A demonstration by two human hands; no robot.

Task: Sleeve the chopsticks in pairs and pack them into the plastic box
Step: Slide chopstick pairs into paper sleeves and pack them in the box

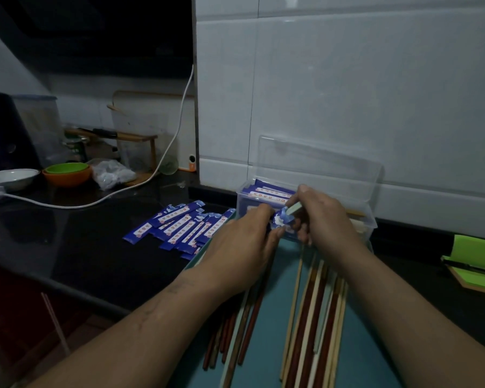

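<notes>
Both my hands work close together above the plastic box [371, 223]: my left hand [241, 243] pinches a blue sleeve [280, 220], my right hand [326, 218] grips a pale chopstick end [295, 209] touching it.

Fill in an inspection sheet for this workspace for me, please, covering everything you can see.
Surface: black countertop, with a teal tray at its near edge.
Job's things: loose chopsticks lie on the tray; empty sleeves are piled on the countertop left of the plastic box, whose lid stands open; sleeved pairs lie inside it.
Clutter: white bowl, orange bowl holding a green one, and plastic bag at far left; green pad at right.
Grippers: left hand pinches a held sleeve; right hand grips a pale chopstick at its mouth.
Cables: white cable runs across the countertop and up the wall corner.
Surroundings: white tiled wall behind; dim light.
</notes>
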